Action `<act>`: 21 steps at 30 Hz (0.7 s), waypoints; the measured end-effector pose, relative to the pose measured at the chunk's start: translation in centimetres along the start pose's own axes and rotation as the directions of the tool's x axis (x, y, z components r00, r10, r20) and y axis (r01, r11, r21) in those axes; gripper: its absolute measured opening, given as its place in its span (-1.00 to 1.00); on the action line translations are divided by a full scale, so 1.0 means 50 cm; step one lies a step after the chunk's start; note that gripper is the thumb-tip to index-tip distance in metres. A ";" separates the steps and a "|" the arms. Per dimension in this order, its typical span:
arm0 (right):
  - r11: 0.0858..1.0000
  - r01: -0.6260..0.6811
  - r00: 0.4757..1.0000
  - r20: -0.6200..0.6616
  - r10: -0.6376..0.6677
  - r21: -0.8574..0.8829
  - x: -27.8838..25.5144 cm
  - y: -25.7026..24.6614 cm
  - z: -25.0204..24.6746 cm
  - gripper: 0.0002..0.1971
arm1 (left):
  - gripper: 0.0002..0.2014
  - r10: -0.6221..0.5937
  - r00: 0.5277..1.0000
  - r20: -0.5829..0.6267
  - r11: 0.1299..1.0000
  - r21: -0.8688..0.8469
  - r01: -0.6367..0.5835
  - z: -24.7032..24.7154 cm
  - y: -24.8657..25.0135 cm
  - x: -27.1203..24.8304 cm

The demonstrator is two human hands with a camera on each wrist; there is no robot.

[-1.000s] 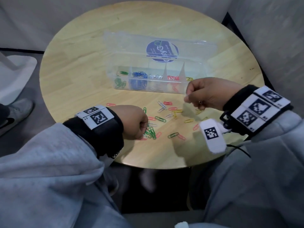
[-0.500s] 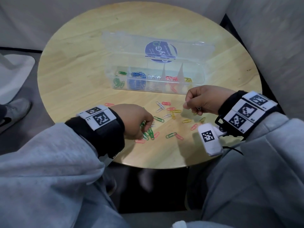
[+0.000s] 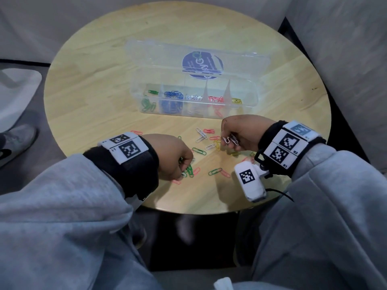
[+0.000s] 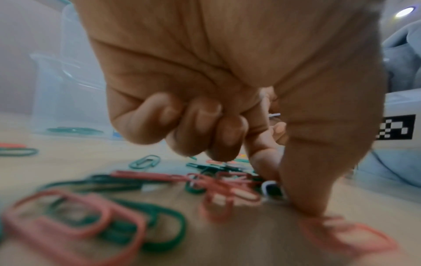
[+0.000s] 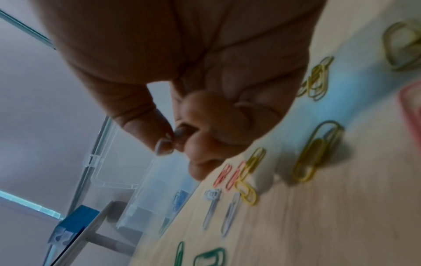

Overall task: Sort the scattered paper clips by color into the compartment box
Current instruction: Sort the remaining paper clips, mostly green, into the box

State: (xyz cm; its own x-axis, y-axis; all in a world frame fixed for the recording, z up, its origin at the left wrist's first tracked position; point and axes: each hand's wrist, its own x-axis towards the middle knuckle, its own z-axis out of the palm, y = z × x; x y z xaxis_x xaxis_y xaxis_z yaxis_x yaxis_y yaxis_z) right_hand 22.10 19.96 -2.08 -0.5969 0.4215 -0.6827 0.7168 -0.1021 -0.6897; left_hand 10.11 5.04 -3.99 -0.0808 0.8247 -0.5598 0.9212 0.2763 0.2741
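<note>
The clear compartment box (image 3: pixel 249 105) stands open mid-table, holding green, blue, white, red and yellow clips in separate cells. Scattered paper clips (image 3: pixel 210 146) in green, red, yellow and white lie between it and me. My left hand (image 3: pixel 182 171) is curled low over a green and red cluster. Its thumb and index finger (image 4: pixel 262 162) pinch a white clip (image 4: pixel 270 188) that lies on the table. My right hand (image 3: pixel 227 139) hovers just above the yellow clips (image 5: pixel 307 153) and grips a small bunch of white clips (image 3: pixel 231 140). One of these white clips (image 5: pixel 163 144) shows at the thumb.
The box lid (image 3: pixel 159 57) lies open behind the box, with a blue round label. The round wooden table (image 3: pixel 83 97) ends close to my arms. A shoe (image 3: pixel 14 143) and a white base (image 3: pixel 18 91) are on the floor at the left.
My right hand has come down and towards me from the box front to just over the scattered clips. My left hand has shifted slightly onto the green and red cluster.
</note>
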 end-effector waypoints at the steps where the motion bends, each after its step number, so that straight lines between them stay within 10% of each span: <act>1: 1.000 -0.012 1.000 0.008 0.012 -0.004 0.001 0.000 0.004 -0.79 | -0.83 0.005 1.000 0.008 1.000 -0.009 -0.005 -0.001 0.001 0.000; 21: 0.992 0.021 1.000 0.007 -0.020 -0.123 0.008 0.004 0.017 -0.75 | -0.91 0.014 1.000 0.010 0.999 -0.051 -0.014 -0.004 0.005 -0.002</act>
State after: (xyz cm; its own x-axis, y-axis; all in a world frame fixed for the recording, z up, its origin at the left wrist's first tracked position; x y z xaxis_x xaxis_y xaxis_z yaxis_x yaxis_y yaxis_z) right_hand 21.69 19.32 -2.70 -0.6138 0.4176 -0.6700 0.7430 0.0186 -0.6691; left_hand 10.26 5.13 -3.73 -0.0639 0.8234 -0.5639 0.9017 0.2897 0.3210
